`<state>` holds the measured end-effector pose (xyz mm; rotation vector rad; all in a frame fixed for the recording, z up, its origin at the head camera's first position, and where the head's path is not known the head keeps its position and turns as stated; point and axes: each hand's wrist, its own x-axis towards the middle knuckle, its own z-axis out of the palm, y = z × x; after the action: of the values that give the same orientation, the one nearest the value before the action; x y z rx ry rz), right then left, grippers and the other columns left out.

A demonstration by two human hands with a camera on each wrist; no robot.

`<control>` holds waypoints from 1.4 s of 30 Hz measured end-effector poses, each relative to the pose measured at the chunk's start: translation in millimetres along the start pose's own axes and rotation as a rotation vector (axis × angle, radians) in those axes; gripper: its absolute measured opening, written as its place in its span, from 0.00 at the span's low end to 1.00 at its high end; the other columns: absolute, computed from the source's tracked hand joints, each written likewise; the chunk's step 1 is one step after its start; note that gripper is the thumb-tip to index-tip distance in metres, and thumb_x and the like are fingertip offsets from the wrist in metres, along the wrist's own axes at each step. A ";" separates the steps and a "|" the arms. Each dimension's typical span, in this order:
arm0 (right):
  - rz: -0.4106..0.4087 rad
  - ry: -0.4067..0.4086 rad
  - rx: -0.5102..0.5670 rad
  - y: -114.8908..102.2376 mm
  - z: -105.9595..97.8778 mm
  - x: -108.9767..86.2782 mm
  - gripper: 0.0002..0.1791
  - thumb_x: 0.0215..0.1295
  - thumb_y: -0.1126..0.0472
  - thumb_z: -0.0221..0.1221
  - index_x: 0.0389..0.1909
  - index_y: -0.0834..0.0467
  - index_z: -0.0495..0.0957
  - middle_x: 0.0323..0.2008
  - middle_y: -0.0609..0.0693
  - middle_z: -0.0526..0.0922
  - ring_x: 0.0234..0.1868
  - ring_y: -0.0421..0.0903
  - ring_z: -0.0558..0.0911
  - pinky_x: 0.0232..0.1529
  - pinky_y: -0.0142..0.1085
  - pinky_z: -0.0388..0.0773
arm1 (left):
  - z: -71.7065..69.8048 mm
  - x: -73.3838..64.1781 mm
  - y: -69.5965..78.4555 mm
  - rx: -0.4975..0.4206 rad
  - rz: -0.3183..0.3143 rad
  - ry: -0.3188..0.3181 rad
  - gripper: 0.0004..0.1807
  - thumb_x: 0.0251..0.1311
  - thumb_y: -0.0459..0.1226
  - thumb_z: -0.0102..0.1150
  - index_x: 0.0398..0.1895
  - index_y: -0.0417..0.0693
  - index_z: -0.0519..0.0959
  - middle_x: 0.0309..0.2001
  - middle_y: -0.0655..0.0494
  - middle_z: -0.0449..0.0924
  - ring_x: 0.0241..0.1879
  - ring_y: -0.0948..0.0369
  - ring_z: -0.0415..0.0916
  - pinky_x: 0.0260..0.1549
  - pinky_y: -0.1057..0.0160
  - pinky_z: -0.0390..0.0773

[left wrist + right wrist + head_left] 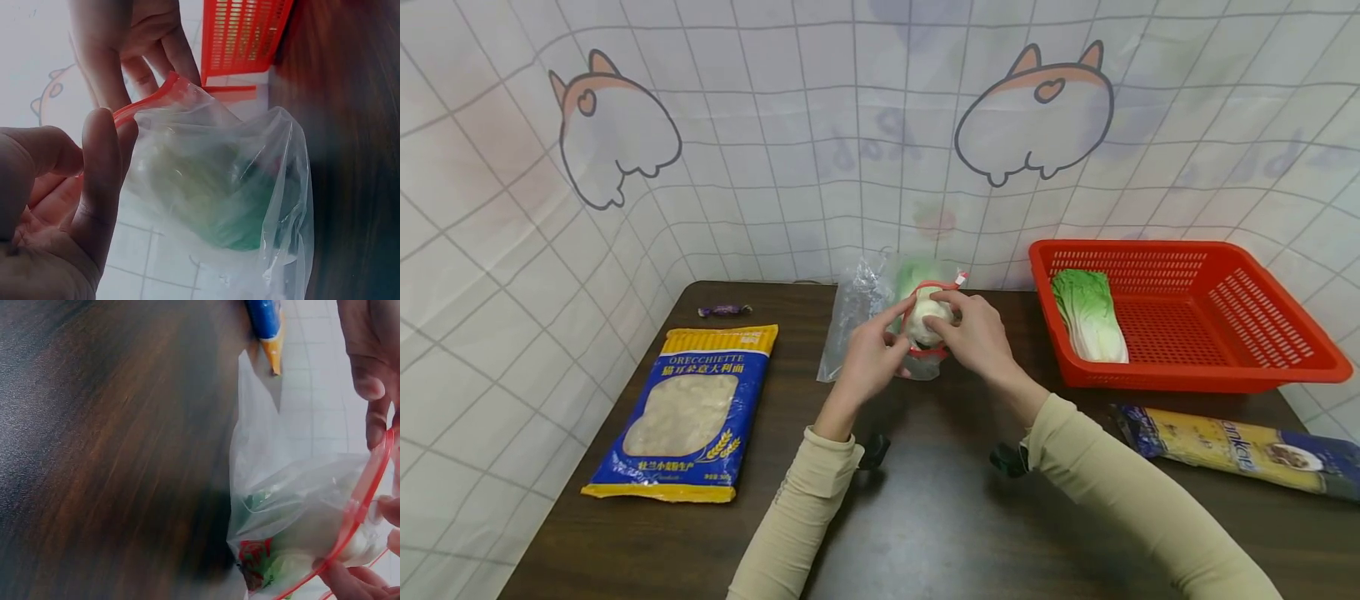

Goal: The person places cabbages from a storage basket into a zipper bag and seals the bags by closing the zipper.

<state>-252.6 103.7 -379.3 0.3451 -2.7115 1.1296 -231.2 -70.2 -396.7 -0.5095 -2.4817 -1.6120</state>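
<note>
In the head view, a clear zip bag [928, 367] with a red zip strip stands at the back of the table. Inside it is a pale white-and-green vegetable [925, 327], its rounded white part at the bag's mouth. My left hand [872, 354] pinches the red strip on the left side; the left wrist view shows the strip [147, 103] between its fingers. My right hand [977, 333] grips the right side of the mouth, thumb and index finger by the white part. Green and red patches [255, 559] show through the plastic in the right wrist view.
Left on the table lies an orecchiette pasta packet [681, 412], with a purple-wrapped candy [725, 310] behind it. A red basket [1195, 379] holding a Chinese cabbage [1090, 317] stands at right. A yellow-and-blue packet [1240, 450] lies before it. Another clear plastic piece [853, 312] adjoins the bag.
</note>
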 end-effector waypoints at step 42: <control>0.300 -0.112 0.777 44.8 -27.8 23.5 0.22 0.72 0.59 0.55 0.61 0.66 0.71 0.48 0.53 0.78 0.55 0.52 0.78 0.56 0.35 0.76 | -24.5 0.2 -3.5 -0.179 -0.109 0.169 0.28 0.66 0.30 0.45 0.66 0.64 0.74 0.41 0.45 0.83 0.21 0.35 0.76 0.21 0.41 0.78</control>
<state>-285.5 150.9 -384.1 0.0928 -2.3342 2.2904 -234.3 -93.6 -389.4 -0.2491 -2.2925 -1.8461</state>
